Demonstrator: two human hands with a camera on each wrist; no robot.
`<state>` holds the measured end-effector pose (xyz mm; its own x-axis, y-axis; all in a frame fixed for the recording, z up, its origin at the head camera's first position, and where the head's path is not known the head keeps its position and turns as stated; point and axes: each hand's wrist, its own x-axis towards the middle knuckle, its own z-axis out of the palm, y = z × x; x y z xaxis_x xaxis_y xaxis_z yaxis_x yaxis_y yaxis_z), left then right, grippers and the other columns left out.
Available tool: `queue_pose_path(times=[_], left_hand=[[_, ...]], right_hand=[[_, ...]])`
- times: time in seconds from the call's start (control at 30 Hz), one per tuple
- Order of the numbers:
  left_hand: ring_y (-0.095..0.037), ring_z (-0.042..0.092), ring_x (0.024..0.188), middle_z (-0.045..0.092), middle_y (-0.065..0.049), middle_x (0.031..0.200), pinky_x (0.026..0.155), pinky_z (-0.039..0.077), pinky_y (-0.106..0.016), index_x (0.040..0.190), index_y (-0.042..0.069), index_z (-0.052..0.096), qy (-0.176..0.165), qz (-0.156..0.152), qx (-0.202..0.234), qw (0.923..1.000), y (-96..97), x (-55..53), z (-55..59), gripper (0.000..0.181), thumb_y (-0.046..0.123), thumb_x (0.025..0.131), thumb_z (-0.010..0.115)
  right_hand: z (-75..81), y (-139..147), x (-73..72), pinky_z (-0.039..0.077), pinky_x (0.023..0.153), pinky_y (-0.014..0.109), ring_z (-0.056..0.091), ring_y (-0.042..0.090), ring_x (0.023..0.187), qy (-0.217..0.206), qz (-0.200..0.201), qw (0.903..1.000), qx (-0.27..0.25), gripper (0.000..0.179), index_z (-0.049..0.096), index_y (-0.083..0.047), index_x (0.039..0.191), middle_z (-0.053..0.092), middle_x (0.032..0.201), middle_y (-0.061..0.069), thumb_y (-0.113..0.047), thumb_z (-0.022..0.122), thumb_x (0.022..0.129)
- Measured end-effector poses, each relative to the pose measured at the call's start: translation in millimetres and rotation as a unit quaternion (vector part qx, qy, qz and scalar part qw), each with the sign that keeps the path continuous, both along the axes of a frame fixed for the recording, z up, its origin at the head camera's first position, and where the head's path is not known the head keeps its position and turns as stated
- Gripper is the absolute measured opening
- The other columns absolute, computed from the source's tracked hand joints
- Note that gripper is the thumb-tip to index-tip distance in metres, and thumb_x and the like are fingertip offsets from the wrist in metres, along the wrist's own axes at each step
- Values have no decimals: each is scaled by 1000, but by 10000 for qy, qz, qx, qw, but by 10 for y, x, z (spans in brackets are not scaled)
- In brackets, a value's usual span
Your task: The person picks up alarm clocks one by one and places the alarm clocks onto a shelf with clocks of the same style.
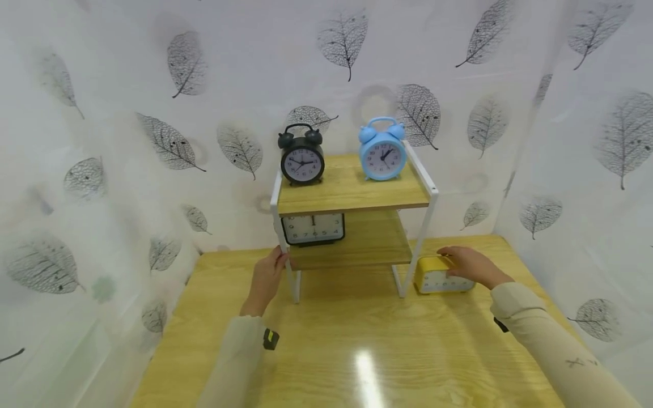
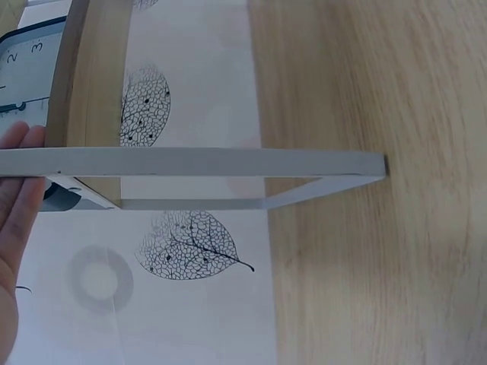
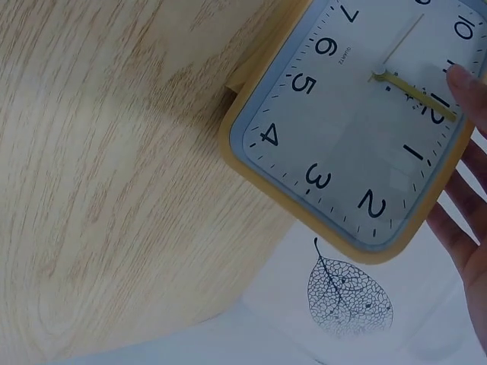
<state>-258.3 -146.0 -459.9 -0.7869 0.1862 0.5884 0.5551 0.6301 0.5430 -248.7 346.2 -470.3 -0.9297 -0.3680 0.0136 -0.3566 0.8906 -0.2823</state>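
A two-tier wooden shelf [image 1: 352, 195] with white metal side frames stands on the table. My left hand [image 1: 266, 280] grips its left front upright [image 2: 228, 162], the fingers passing behind the bar in the left wrist view. To the right of the shelf, a yellow rectangular alarm clock [image 1: 440, 281] stands on the table. My right hand [image 1: 474, 266] holds it from above. In the right wrist view the thumb lies over the clock's face and the other fingers [image 3: 453, 236] reach behind its top edge.
On the top board stand a black twin-bell alarm clock [image 1: 302, 164] and a light blue twin-bell one [image 1: 382, 158]. A black-framed rectangular clock [image 1: 314, 228] is on the lower board at left. Leaf-patterned white sheets [image 1: 240, 56] enclose the wooden table [image 1: 326, 328].
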Motion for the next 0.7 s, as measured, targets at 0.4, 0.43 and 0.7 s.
queue_pose_path(times=[0.4,0.43,0.7], left_hand=[[-12,52,58,70,-4,75,53,45,-26,86,5,58,-55,94,-74,9999,26,35,8,12,9,95,52],[-10,50,57,70,-4,75,52,44,-24,85,5,58,-74,89,-79,9999,25,40,10,12,10,95,52],[-8,44,56,68,-4,74,52,41,-22,85,7,56,-28,122,-64,9999,34,25,-10,14,12,97,50]], right_hand=[[-37,-71,-47,49,87,52,59,41,105,-256,293,9984,406,54,56,2,123,61,119,24,-8,77,74],[-32,-76,-53,49,86,52,59,41,104,-292,312,9983,405,55,56,2,123,61,119,24,-8,78,73],[48,-76,-78,51,84,50,61,39,101,-470,342,9975,397,56,57,1,122,62,118,24,-11,79,72]])
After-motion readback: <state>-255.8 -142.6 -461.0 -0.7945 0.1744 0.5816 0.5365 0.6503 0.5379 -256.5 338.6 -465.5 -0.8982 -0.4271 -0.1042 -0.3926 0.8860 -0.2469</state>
